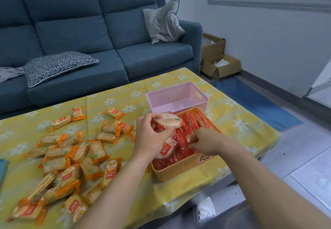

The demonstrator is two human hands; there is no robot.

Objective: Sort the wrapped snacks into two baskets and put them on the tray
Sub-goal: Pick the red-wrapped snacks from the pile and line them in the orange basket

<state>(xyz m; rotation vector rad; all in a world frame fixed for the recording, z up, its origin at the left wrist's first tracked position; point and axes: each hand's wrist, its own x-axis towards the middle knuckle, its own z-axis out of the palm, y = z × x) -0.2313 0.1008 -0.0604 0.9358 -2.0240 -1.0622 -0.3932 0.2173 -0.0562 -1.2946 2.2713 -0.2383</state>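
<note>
Left grip [154, 135] is over the near-left part of the orange basket [180, 169], thumb & fingers curled round a round rice-cracker pack [170, 121] held flat-ish above the basket's contents. A 2nd round pack w/ a red label shows just under the palm; can't tell if it's held or lying in the basket. Right grip [206, 142] is inside the same basket, fingers curled down, tips touching the red-wrapped snacks [189, 123]; can't tell if it actually pinches one. Those red packs fill the orange basket, many standing on edge. The pink basket [172, 94] stands right behind the orange one, their walls touching or nearly so, both on the right half of the bench [241, 132], which has a yellow daisy-print cloth. On the left half of the bench lie the orange-wrapped cracker packs [59, 164], loose & overlapping in a heap near the front, a few single ones farther back, all apart from the baskets. A teal flat thing is cut off at the far left edge. Behind the bench: a blue sofa [71, 23] w/ a grey cushion [163, 23] upright in its corner & a patterned cushion [57, 66] lying flat; open cardboard boxes [220, 66] on the floor beside it.
</note>
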